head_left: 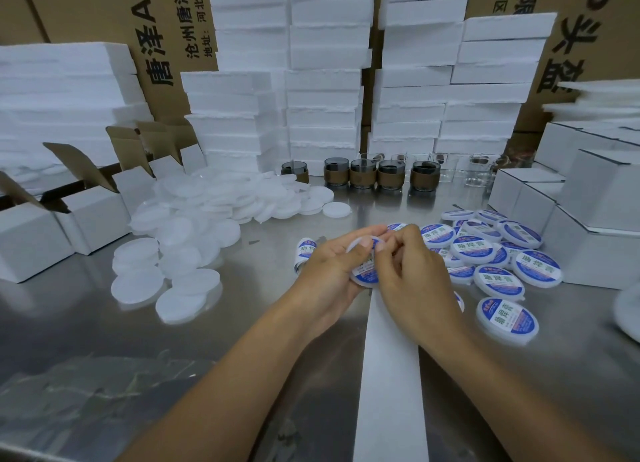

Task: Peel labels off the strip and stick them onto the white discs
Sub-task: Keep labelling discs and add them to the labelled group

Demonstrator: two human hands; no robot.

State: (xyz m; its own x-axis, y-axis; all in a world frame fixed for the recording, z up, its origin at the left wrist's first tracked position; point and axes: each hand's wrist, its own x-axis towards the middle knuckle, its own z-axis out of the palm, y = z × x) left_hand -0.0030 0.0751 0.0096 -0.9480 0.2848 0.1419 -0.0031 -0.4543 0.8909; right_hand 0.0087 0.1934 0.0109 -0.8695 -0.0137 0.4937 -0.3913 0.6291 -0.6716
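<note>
My left hand (329, 271) grips a white disc (363, 277) at the middle of the steel table, thumb lying over its top. My right hand (412, 271) pinches a blue-and-white label at the disc's upper edge; most of that label is hidden by my fingers. The white backing strip (389, 375) runs from under my hands toward me. Its rolled end with labels (304, 253) shows just left of my left hand. Plain white discs (194, 226) lie heaped at the left. Labelled discs (485, 253) are scattered to the right.
White cartons (86, 219) with open flaps stand at the left, closed white boxes (588, 219) at the right. Glass jars (363, 175), some dark, line the back of the steel table (104, 357). Foam slabs (325, 97) and brown cardboard boxes are stacked behind.
</note>
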